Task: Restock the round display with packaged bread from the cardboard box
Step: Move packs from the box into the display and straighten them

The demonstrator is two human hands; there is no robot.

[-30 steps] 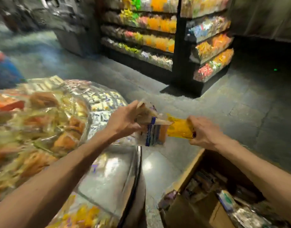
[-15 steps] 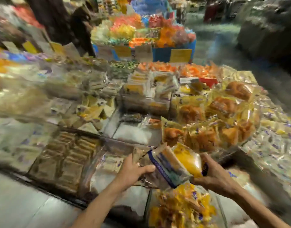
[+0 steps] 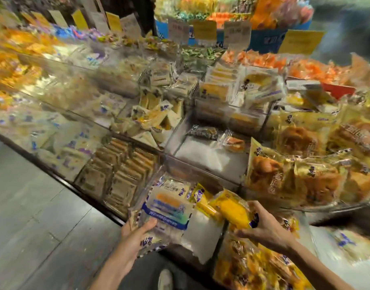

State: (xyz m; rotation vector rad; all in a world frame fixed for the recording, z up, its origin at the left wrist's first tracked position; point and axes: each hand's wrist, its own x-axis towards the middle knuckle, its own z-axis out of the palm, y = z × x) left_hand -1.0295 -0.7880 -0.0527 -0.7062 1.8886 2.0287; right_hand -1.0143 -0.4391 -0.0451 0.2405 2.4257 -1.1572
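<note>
The left hand grips a flat, clear-wrapped bread pack with a blue band, thumb on top. The right hand pinches a glossy yellow bread pack just beside it. Both hang over the near edge of the display with clear plastic walls.

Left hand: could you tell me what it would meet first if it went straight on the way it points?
Probably the front wall of the near-empty clear bin just beyond the white pack that the left hand holds; depth is unclear.
</note>
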